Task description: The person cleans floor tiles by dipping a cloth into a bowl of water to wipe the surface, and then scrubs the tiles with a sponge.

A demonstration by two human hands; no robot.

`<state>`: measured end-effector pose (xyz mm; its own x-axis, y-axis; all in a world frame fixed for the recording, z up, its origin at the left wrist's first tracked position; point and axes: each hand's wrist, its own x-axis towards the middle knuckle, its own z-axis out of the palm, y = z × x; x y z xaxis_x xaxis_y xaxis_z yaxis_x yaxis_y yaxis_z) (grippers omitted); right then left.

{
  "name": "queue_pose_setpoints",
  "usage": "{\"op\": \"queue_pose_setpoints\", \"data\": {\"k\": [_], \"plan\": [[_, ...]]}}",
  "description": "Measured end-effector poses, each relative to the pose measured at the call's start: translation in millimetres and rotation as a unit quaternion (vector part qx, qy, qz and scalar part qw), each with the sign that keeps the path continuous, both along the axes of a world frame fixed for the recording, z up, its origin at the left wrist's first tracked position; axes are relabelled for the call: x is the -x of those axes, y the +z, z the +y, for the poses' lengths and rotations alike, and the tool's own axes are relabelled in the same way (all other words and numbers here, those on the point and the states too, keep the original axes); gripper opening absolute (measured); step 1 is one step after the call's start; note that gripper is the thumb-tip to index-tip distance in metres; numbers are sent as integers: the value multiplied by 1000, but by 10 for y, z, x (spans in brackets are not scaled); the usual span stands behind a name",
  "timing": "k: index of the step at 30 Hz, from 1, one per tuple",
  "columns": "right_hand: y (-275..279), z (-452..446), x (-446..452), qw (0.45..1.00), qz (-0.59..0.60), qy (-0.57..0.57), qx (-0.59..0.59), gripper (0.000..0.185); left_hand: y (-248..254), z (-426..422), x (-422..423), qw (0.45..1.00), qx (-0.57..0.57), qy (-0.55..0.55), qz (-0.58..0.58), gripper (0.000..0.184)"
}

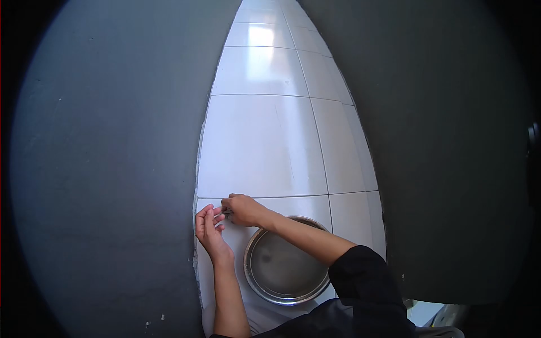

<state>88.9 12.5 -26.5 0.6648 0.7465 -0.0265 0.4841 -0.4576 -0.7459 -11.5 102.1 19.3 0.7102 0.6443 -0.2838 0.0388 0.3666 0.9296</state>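
**Fingers busy by the left edge of the tiled surface (262, 146)**

The right hand (243, 210) is narrowed around a small dark item (228, 214) (too small to name), near the left edge, beyond the metal basin (246, 265). The left hand (211, 228) is just beside it, palm turned inward and fingers loosely bent; whether it grips anything, I cannot tell. The round basin sits toward the near end of the surface, its rim partly hidden under the right forearm (307, 239).

Tile glare, dark curved fisheye edges.
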Motion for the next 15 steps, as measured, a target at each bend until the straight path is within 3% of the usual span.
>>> {"op": "queue_pose_setpoints", "data": {"k": [1, 4, 8, 13, 15], "plan": [[127, -138, -7, 999, 30, -19, -23, 33, 11, 11, 6, 1000, -6, 6, 11, 18], [163, -822, -324, 970, 21, -231, -66, 37, 14, 21, 33, 997, -36, -63, 36, 23], [19, -1985, -564, 880, -109, -461, 37, 37, 30, -111, -4, 964, -86, -239, 75, 30], [-376, -2623, -532, 790, -122, -572, 184, 41, -151, -185, 14, 909, -154, -370, 115, 35], [-574, -2460, -591, 799, -205, -539, 173, 35, -150, -196, 19, 904, -160, -379, 119, 37]]}}
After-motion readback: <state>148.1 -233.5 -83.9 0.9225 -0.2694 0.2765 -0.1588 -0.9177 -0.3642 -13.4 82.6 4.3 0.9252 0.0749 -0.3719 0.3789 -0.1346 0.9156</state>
